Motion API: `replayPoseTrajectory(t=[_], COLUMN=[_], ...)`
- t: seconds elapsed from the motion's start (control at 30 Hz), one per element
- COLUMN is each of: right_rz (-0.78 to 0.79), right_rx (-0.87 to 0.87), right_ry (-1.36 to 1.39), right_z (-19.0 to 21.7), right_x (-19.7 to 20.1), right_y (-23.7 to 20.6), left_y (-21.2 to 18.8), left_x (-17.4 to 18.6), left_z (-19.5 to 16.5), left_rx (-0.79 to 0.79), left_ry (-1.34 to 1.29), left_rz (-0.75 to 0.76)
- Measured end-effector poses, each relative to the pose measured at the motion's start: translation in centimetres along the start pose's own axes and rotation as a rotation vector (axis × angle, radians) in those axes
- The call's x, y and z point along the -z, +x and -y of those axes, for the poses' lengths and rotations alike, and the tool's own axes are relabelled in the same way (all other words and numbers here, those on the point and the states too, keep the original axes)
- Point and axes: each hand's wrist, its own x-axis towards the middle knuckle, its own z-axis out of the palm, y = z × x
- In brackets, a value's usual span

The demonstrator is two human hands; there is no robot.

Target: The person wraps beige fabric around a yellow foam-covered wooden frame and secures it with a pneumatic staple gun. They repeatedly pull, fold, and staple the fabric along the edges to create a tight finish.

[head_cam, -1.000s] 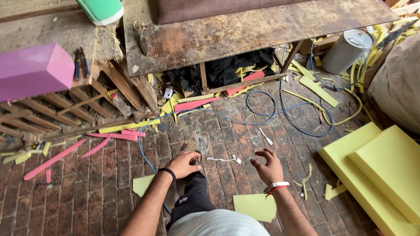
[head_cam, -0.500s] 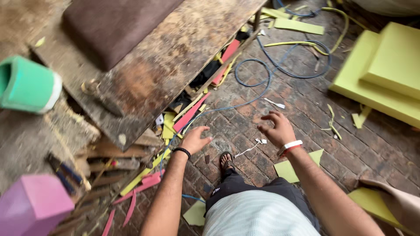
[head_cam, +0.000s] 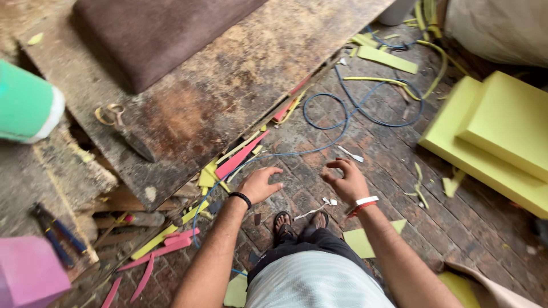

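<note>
- Neither grip is closing on anything: the left hand (head_cam: 260,185) is hovering with its fingers spread and palm down, while the right hand (head_cam: 345,181) is hanging half curled, thumb and forefinger drawing near each other but pinching nothing.
- Both hands are floating over the brick floor (head_cam: 394,188), just beyond the edge of the worn wooden tabletop (head_cam: 228,97), with the person's sandalled feet showing below them.
- Judging from this, any reach downward is calling for a careful stance, since loose offcuts are lying all around the feet and could slip underfoot.
- Stacked yellow foam slabs (head_cam: 496,137) are lying well apart to the right, and a brown cushion (head_cam: 154,34) is resting on the far part of the tabletop.
- Nearest the left hand, the blue cable (head_cam: 342,122) is running along the floor from under the tabletop edge and looping away toward the slabs; it looks thin and limp, likely to drag and snag on the scraps if pulled from one end.
- Old scissors (head_cam: 123,128) are lying flat on the tabletop, near its edge and apart from either hand.
- A pink foam strip (head_cam: 240,159) is sticking out from under the tabletop, just beside the left hand.
- A small white scrap (head_cam: 349,153) is lying on the bricks just beyond the right hand, not touching it.
</note>
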Motion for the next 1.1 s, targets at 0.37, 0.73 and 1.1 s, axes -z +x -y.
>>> replayPoseTrajectory(t=[0.37, 0.73, 1.1], right_rz=[0.442, 0.445, 0.241], right_rx=[-0.083, -0.147, -0.391], right_ry=[0.237, 0.232, 0.436], right_z=[4.1, 7.2, 9.7], right_x=[-1.3, -4.7, -12.2], right_y=[11.0, 13.6, 5.0], left_y=[1.8, 1.4, 2.4], left_x=[5.0, 18.4, 21.9], left_z=[2.3, 20.0, 33.4], left_rx=[0.027, 0.754, 1.058], left_ry=[-0.168, -0.033, 0.081], left_rz=[-0.507, -0.987, -0.843])
